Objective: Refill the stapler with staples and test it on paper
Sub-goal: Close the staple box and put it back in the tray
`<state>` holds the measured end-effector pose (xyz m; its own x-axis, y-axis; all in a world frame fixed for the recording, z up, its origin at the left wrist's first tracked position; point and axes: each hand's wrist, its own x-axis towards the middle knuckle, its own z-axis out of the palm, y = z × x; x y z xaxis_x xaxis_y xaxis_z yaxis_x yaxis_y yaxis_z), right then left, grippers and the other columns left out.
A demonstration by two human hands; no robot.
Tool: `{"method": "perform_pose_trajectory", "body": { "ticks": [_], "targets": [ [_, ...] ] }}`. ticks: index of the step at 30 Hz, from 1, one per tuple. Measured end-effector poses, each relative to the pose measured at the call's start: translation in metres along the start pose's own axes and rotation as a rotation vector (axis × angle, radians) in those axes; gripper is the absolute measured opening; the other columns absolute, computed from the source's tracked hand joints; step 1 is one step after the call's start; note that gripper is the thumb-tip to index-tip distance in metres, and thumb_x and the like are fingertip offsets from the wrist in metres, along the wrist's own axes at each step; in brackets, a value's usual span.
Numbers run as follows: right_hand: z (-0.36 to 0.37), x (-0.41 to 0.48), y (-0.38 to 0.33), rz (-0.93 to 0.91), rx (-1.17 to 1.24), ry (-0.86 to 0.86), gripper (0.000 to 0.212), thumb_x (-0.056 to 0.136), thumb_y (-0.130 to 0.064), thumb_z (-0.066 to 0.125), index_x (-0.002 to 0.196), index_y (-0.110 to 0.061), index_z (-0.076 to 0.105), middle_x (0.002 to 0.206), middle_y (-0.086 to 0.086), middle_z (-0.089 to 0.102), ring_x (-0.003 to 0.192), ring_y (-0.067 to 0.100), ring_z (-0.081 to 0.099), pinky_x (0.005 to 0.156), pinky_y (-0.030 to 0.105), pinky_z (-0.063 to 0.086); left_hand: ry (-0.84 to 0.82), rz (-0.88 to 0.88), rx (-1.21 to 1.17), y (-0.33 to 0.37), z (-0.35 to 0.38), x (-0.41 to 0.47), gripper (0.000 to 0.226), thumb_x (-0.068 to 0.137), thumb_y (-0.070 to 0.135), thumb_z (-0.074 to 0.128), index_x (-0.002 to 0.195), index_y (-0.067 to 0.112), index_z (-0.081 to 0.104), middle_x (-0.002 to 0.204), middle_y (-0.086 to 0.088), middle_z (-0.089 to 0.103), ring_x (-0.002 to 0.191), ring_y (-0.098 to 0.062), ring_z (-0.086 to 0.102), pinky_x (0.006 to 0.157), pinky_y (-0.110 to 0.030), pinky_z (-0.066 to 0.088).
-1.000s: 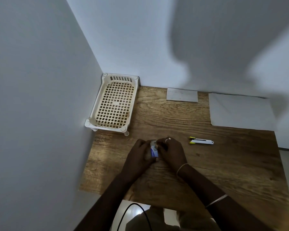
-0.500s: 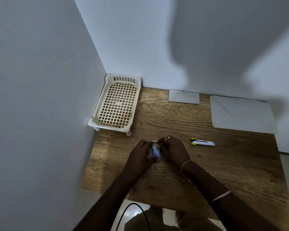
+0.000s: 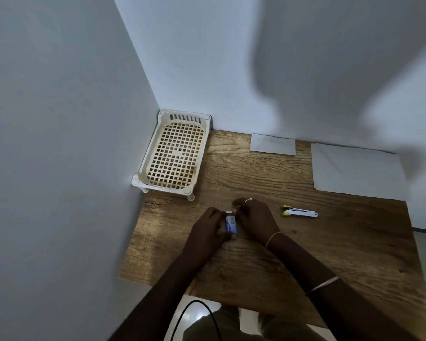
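Observation:
A small blue and white staple box (image 3: 231, 224) is held over the wooden table (image 3: 305, 254) between both hands. My left hand (image 3: 208, 228) grips its left side. My right hand (image 3: 255, 219) pinches at the box's far end, fingers curled over it. What the fingertips do there is hidden. A white stapler with yellow ends (image 3: 299, 212) lies flat on the table, a short way right of my right hand. A large white paper sheet (image 3: 354, 172) lies at the back right, and a smaller slip (image 3: 273, 143) lies against the back wall.
A cream plastic lattice tray (image 3: 175, 156) on short legs stands in the back left corner against both walls. Walls close the table on the left and back. A black cable (image 3: 194, 316) hangs below the near edge.
The hands stay together on the staple box; my right fingers shift slightly at its far end. The view has drifted a little, so everything sits slightly further right. The stapler has not moved.

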<state>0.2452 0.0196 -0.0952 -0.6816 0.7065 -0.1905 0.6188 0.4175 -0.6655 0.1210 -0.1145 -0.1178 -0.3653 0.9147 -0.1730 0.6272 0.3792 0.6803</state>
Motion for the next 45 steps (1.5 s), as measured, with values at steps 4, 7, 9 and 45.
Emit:
{"method": "perform_pose_trajectory", "body": {
  "ticks": [4,7,9,45],
  "targets": [
    [-0.002,0.015,-0.005,0.067,0.02,-0.102,0.016,0.088,-0.014,0.065,0.095,-0.015,0.079,0.102,0.004,0.076,0.098,0.02,0.069,0.086,0.025,0.047,0.007,-0.004,-0.018,-0.001,0.002,0.0,0.058,0.074,0.039,0.085,0.125,0.021,0.066,0.117,0.009,0.059,0.092,-0.001,0.054,0.074,-0.005,0.037],
    [-0.005,0.023,-0.008,0.106,0.003,-0.177,0.013,0.083,-0.015,0.068,0.089,-0.016,0.08,0.098,0.004,0.078,0.094,0.018,0.07,0.078,0.021,0.045,0.018,-0.019,-0.034,-0.003,0.004,0.001,0.058,0.073,0.041,0.085,0.124,0.023,0.066,0.115,0.013,0.058,0.091,0.001,0.054,0.073,-0.004,0.037],
    [-0.008,0.026,-0.009,0.115,-0.002,-0.214,0.012,0.083,-0.016,0.069,0.087,-0.016,0.08,0.095,0.002,0.078,0.092,0.016,0.071,0.072,0.019,0.041,0.022,-0.026,-0.028,-0.003,0.005,0.001,0.06,0.073,0.043,0.084,0.127,0.025,0.065,0.115,0.017,0.056,0.091,0.006,0.051,0.072,-0.003,0.036],
    [0.002,0.014,-0.009,0.038,-0.2,-0.261,0.009,0.083,-0.022,0.065,0.077,-0.026,0.059,0.095,-0.002,0.065,0.089,0.02,0.062,0.074,0.032,0.047,-0.007,-0.037,-0.001,0.004,0.007,-0.002,0.049,0.083,0.035,0.078,0.127,0.019,0.065,0.12,0.007,0.057,0.094,0.0,0.053,0.073,-0.004,0.036]
  ]
}}
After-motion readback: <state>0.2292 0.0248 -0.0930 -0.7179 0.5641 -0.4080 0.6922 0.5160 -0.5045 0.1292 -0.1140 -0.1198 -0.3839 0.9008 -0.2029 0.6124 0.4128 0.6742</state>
